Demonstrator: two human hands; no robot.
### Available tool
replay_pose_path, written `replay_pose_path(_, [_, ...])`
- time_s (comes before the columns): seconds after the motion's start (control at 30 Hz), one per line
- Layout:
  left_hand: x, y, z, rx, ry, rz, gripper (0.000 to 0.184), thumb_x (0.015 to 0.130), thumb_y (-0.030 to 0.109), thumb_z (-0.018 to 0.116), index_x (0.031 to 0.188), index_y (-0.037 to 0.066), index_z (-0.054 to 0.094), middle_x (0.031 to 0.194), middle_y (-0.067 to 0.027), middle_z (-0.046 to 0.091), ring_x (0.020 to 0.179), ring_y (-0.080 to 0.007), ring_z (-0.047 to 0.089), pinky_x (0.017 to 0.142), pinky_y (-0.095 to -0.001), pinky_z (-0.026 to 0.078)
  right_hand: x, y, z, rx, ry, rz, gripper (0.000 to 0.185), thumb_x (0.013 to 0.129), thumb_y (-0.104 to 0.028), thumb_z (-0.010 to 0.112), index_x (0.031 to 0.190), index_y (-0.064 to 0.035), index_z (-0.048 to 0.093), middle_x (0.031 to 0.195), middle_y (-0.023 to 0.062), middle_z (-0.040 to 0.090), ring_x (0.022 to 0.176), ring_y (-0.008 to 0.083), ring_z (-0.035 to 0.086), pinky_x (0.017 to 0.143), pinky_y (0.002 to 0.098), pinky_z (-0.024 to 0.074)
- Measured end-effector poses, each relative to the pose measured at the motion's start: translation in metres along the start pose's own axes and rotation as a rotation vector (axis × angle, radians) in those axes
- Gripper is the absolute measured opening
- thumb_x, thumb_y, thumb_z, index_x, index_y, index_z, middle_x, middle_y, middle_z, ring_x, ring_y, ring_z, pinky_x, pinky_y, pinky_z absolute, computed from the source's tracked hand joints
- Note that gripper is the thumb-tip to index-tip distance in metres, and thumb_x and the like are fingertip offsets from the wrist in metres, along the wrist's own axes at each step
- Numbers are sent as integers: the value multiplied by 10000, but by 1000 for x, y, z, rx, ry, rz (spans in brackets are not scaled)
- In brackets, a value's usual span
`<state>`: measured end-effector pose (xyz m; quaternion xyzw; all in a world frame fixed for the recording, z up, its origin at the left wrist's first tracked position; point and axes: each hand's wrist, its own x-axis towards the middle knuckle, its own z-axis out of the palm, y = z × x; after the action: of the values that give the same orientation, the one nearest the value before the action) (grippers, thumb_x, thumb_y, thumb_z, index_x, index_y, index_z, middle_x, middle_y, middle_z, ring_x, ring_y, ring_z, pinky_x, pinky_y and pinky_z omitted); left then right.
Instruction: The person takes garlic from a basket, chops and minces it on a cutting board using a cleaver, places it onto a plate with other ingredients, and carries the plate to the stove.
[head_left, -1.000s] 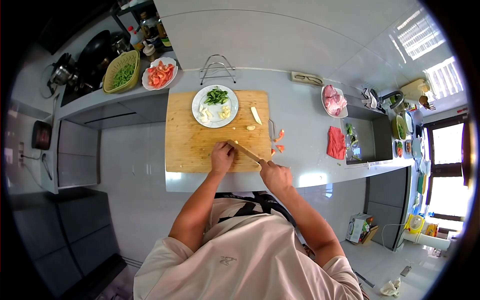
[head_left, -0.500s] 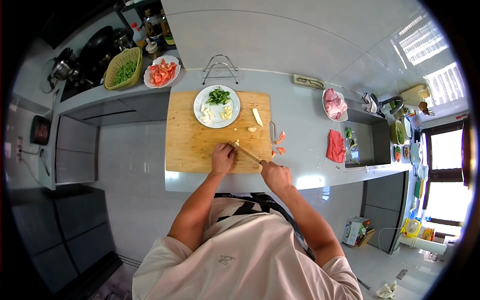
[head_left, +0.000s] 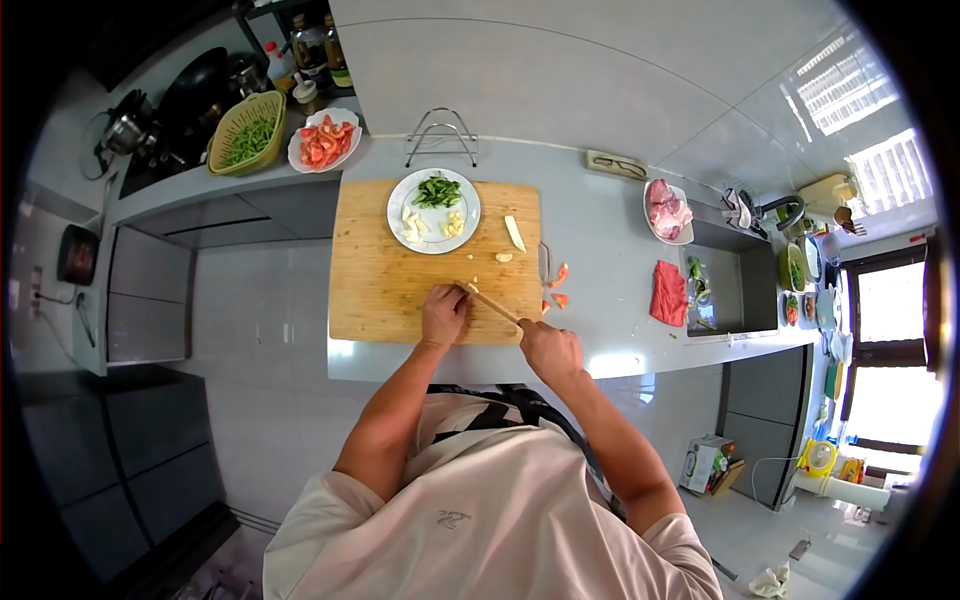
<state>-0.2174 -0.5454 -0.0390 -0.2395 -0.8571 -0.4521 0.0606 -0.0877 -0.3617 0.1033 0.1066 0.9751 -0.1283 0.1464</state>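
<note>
My right hand (head_left: 551, 347) grips the handle of a knife (head_left: 491, 304), whose blade slants up and left across the wooden cutting board (head_left: 380, 270). Close against the blade's tip, my left hand (head_left: 444, 313) has its fingers curled down; whatever they hold is too small and hidden to name. Tiny pale bits lie just above the blade. On the board's upper part stands a white plate (head_left: 433, 243) with chopped greens (head_left: 438, 190) and pale pieces in two heaps. A pale strip (head_left: 514, 233) and a garlic-like piece (head_left: 503, 257) lie right of the plate.
Red scraps (head_left: 560, 300) lie beside the board. Farther right are a plate of raw meat (head_left: 668, 212), a red cloth (head_left: 669, 294) and the sink (head_left: 740, 290). A metal rack (head_left: 441, 140) stands behind. At left are a tomato plate (head_left: 325, 143) and a green-bean basket (head_left: 246, 135).
The camera view has shifted slightly. Both hands and the knife stay in nearly the same place on the board, with a few small pale bits now beside the blade.
</note>
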Motion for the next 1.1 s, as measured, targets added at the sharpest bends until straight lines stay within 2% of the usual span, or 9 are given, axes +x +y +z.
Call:
replay_pose_path(0.2, [0, -4, 0, -39, 23, 56, 155, 843, 16, 755, 996, 36, 776, 969, -118, 741, 915, -348, 667, 823, -439, 558, 17, 7, 17, 99, -15, 60, 235, 964, -199, 567, 1139, -119, 701, 954, 161, 771, 841, 388, 748, 766, 488, 602])
replay_pose_path(0.4, [-1, -1, -3, -20, -28, -16, 144, 855, 17, 755, 996, 39, 778, 987, -112, 750, 954, -334, 670, 846, -429, 560, 3, 7, 3, 145, 54, -3, 233, 957, -208, 584, 1141, -121, 699, 965, 167, 770, 835, 399, 743, 772, 492, 604])
replay_pose_path(0.5, [-2, -1, 0, -7, 8, -2, 147, 853, 13, 755, 995, 43, 780, 987, -109, 746, 963, -332, 668, 844, -426, 560, 2, 1, -1, 80, -1, 13, 213, 957, -211, 592, 1123, -119, 690, 969, 161, 771, 847, 400, 741, 784, 502, 602])
replay_pose_path(0.7, [-1, -2, -3, -23, -2, 23, 177, 845, 5, 764, 1018, 37, 781, 1011, -120, 746, 946, -341, 669, 851, -425, 556, 16, 5, 4, 153, -53, 82, 203, 953, -232, 605, 1102, -123, 688, 970, 163, 768, 889, 399, 739, 796, 527, 590])
replay_pose_path(1.0, [0, 3, -4, -34, 6, -12, 152, 851, -3, 742, 994, 33, 778, 982, -106, 750, 957, -329, 665, 839, -429, 557, 7, 6, -4, 157, -11, 43, 217, 946, -230, 594, 1100, -122, 703, 942, 175, 763, 898, 398, 735, 806, 513, 587])
replay_pose_path(1.1, [1, 1, -4, -44, -4, 1, 154, 847, -14, 737, 989, 28, 779, 978, -109, 752, 948, -335, 668, 840, -433, 557, 17, 1, -1, 151, -97, 82, 221, 950, -242, 591, 1093, -114, 700, 963, 182, 762, 907, 404, 731, 819, 523, 579])
